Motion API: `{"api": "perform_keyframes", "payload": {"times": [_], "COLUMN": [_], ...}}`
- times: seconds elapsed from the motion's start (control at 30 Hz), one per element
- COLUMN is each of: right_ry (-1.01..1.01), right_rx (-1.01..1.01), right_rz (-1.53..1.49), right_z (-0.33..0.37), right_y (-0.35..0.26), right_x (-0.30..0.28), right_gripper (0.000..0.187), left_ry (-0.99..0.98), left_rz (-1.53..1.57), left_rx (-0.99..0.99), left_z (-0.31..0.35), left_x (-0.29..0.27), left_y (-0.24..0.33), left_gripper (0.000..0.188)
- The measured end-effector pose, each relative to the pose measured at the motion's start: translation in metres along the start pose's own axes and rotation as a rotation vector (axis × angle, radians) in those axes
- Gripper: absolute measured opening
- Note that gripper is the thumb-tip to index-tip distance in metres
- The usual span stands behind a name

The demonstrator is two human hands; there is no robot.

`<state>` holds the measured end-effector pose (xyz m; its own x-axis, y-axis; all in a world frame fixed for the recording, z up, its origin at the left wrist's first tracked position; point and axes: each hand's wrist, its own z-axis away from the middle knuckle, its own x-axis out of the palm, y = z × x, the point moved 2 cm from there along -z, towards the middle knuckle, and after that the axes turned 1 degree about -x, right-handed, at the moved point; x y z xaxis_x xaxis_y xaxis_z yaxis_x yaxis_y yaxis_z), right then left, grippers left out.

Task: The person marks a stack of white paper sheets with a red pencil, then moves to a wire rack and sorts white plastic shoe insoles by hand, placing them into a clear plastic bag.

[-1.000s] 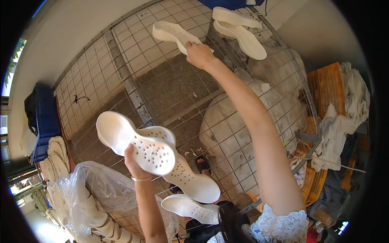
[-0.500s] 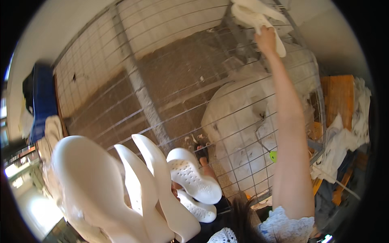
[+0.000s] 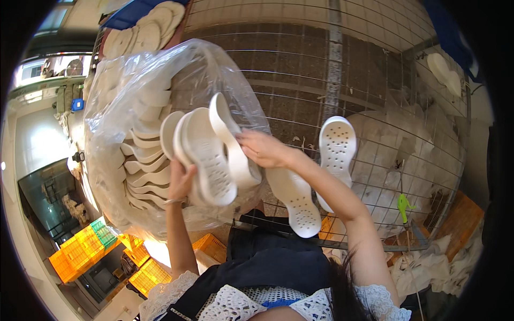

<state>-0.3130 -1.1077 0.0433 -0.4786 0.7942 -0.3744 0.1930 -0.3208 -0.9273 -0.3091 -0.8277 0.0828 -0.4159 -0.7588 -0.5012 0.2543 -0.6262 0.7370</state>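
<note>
My left hand (image 3: 182, 182) is wrapped round the near left side of a bunch of white shoe soles (image 3: 210, 155), standing on edge side by side with small holes in their faces. At the right of the bunch, my right hand (image 3: 263, 148) grips the edge of one thick-heeled sole (image 3: 227, 131). Two more soles lie on the wire mesh: one perforated sole (image 3: 337, 147) beyond my right forearm, another (image 3: 297, 198) partly under it. Around and behind the bunch, a clear plastic bag (image 3: 214, 64) contains several nested rows of similar soles (image 3: 147, 174).
Wire mesh (image 3: 289, 80) spans the work area. A pale sole (image 3: 444, 72) lies at its far right. Near the right edge hangs a lime-green tool (image 3: 403, 207) over bulky translucent bags (image 3: 385, 155). Orange crates (image 3: 80, 251) stand at lower left, and pale round pieces (image 3: 147, 32) lie at far left.
My view has swung left. My right hand has left the soles at the far right and come back to the bunch at my left hand, where it now holds a sole.
</note>
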Motion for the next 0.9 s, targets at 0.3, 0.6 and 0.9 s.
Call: {"api": "perform_keyframes", "payload": {"times": [0.3,0.6,0.9], "right_ry": [0.163,0.307,0.079], "right_rx": [0.609,0.800,0.173], "right_rz": [0.005,0.820,-0.180], "right_z": [0.020,-0.086,-0.154], "right_y": [-0.037,-0.096,-0.160], "right_x": [0.083,0.158,0.034], "right_gripper": [0.028,0.122,0.110], "left_ry": [-0.071,-0.635,0.048], "left_rz": [-0.114,-0.363,-0.498], "left_rx": [0.174,0.185,0.027], "left_z": [-0.002,0.036,-0.134], "left_x": [-0.027,-0.038,-0.286], "left_y": [-0.053,-0.048,0.035], "left_gripper": [0.058,0.040,0.057]}}
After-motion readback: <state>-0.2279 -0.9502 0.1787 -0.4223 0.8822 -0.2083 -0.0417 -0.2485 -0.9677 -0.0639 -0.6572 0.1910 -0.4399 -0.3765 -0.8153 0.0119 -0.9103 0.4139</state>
